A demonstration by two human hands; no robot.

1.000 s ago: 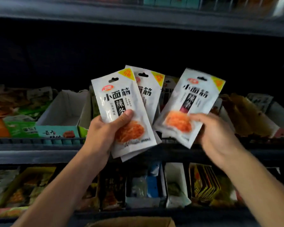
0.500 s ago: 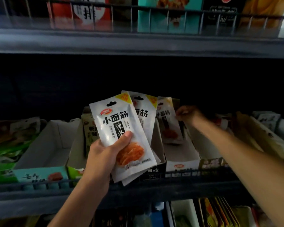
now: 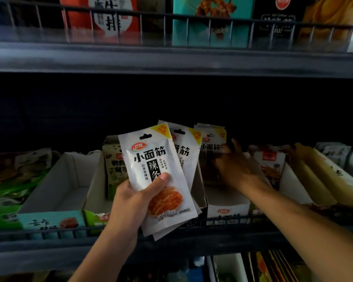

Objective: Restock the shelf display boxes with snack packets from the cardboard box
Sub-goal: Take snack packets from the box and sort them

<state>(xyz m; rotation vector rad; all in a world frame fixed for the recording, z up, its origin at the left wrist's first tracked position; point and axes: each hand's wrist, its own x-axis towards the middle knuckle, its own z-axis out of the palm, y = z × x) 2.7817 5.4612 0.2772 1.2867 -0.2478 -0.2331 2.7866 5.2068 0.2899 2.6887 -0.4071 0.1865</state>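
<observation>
A grey metal shelf [image 3: 171, 60] with a wire rail [image 3: 192, 23] spans the top of the frame, a second shelf [image 3: 39, 247] crosses the bottom, and the recess between them is dark.

One view only here, a wide-angle camera on the person's head, facing straight into the shelving at close range. It looks slightly down across both forearms, which rise from the bottom edge toward the middle shelf [image 3: 171, 231]. The left hand [image 3: 135, 200] sits nearest the lens, just left of centre, holding white snack packets [image 3: 157, 176] up in front of it. The right hand [image 3: 232, 165] reaches farther in, to the white display box [image 3: 228, 208]. The upper shelf [image 3: 171, 58] crosses the top and bows with the lens. A lower shelf just shows along the bottom edge.
</observation>
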